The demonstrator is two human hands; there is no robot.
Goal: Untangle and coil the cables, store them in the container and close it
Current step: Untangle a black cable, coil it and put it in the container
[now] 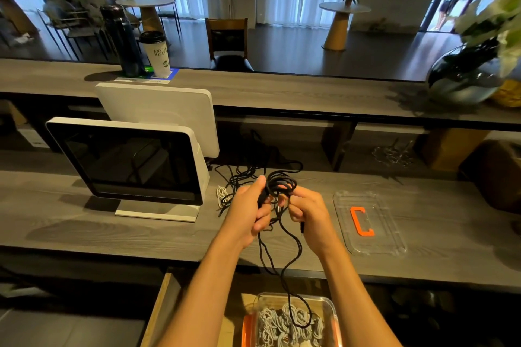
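Black cable, thin with a matte, braided-looking skin, is wound into a loose bundle of several loops held above the grey wood-grain desk. Left hand grips the bundle's left side, thumb raised along the loops and fingers curled round the strands. Right hand pinches the strands just beside it, fingers curled in, with a small plug end showing under the fingers. From the bundle two long loops hang down past the desk edge and dip into the clear container, which sits in an open drawer below the desk. That container has orange clips on its sides and holds coiled white cables.

Behind the hands, more black cable lies tangled on the desk beside a short white cable. A clear lid with an orange handle lies flat on the desk to the right, apart from the container. To the left stands a white-framed screen, dark.
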